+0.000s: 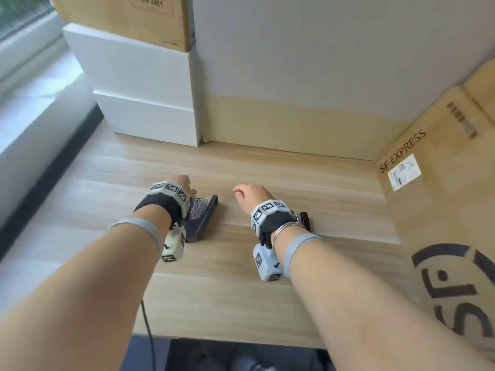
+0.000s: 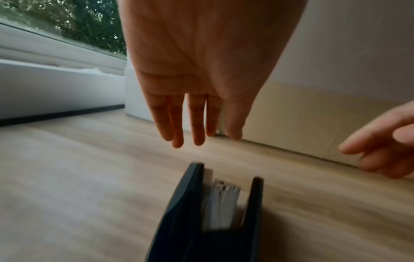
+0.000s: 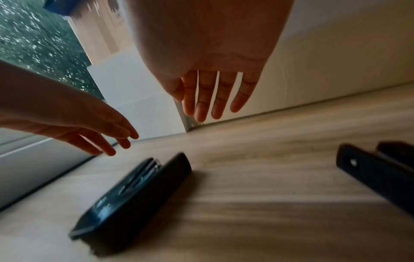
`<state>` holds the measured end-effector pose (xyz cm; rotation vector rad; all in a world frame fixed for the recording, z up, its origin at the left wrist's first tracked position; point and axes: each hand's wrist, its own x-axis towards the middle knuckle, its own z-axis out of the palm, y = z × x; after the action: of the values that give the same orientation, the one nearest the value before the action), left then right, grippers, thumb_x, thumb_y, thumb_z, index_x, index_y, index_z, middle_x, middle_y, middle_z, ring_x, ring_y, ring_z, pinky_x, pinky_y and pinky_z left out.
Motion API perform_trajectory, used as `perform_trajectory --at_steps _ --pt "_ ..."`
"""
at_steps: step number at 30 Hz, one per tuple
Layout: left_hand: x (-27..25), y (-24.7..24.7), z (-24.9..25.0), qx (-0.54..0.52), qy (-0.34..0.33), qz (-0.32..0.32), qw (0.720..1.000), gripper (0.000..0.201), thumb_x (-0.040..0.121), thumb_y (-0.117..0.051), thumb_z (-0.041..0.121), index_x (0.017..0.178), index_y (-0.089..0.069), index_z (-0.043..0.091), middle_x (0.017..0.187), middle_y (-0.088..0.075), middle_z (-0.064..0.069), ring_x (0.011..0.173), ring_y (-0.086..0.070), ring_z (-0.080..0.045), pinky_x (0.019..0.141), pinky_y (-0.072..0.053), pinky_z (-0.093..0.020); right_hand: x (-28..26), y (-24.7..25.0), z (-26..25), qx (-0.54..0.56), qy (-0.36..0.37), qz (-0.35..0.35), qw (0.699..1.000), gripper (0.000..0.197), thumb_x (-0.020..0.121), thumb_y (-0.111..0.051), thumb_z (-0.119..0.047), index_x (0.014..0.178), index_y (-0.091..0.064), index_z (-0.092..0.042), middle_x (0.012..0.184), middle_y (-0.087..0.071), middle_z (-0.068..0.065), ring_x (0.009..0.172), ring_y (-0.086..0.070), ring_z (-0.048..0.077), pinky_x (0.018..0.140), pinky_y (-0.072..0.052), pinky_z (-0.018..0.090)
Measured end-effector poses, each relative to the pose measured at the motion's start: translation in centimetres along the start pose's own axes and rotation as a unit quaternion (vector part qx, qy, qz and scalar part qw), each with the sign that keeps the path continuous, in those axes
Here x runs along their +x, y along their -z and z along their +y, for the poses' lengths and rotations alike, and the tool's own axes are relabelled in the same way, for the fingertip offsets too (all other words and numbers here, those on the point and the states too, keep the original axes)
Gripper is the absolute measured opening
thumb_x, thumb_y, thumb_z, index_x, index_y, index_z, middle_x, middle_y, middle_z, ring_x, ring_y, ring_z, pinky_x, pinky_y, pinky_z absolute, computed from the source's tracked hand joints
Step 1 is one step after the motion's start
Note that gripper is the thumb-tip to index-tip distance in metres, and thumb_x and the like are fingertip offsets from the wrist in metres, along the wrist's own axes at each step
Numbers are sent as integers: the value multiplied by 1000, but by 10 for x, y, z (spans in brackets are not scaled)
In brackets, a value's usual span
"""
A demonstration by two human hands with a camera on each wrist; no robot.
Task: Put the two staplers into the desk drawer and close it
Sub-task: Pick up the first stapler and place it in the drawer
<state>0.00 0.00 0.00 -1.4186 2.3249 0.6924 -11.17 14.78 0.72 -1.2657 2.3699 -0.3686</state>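
Two dark staplers lie on the wooden desk (image 1: 267, 263). One stapler (image 1: 203, 218) (image 2: 215, 212) (image 3: 134, 198) lies on its side just below and right of my left hand (image 1: 182, 183) (image 2: 197, 115) (image 3: 89, 131). That hand hovers over it with straight fingers, holding nothing. The second stapler (image 1: 305, 219) (image 3: 376, 173) lies right of my right wrist, mostly hidden by it in the head view. My right hand (image 1: 246, 192) (image 3: 212, 92) (image 2: 380, 145) hangs above the desk between the staplers, fingers relaxed and empty. No drawer is in view.
White boxes (image 1: 139, 97) with a cardboard box (image 1: 120, 17) on top stand at the back left. A large SF Express carton (image 1: 442, 183) walls the right side, and a pale panel (image 1: 321, 76) the back. A window ledge (image 1: 26, 116) runs along the left. A cable (image 1: 147, 325) hangs at the front edge.
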Motion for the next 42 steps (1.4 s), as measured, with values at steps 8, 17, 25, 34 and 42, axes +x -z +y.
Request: perform_trajectory --at_steps 8,17,25,34,42 --pt "17 -47 -27 17 71 -76 994 34 87 -57 40 74 -50 9 66 -52 -7 82 -58 -30 74 -45 -35 5 -41 24 -17 -36 -48 998 35 98 -37 -20 125 -60 -22 128 -64 6 114 -60 29 89 -49 33" --pt "28 -54 -26 -55 82 -58 993 33 89 -52 34 76 -60 5 72 -58 -13 81 -58 -33 74 -44 -37 13 -54 38 -10 -43 -60 997 35 97 -40 -16 125 -60 -20 126 -65 5 114 -60 26 88 -48 30" --pt "17 -56 -10 -126 128 -7 984 49 92 -51 26 129 -39 -4 122 -60 -25 112 -59 -39 87 -44 -44 16 -56 41 -23 -53 -91 994 36 96 -39 -20 128 -56 -22 123 -66 6 113 -60 27 90 -50 33" --pt "6 -60 -11 -126 61 -9 990 57 81 -68 36 121 -50 0 111 -65 -18 96 -61 -33 74 -41 -33 7 -59 48 -25 -63 -126 990 37 96 -37 -22 130 -53 -24 122 -66 8 108 -63 29 90 -52 34" --pt "-25 -59 -15 -108 47 71 990 34 79 -61 43 84 -48 12 86 -60 -12 76 -53 -30 70 -44 -31 -3 -69 38 -37 -39 -146 988 39 96 -38 -22 131 -53 -25 125 -64 11 109 -62 32 92 -51 35"
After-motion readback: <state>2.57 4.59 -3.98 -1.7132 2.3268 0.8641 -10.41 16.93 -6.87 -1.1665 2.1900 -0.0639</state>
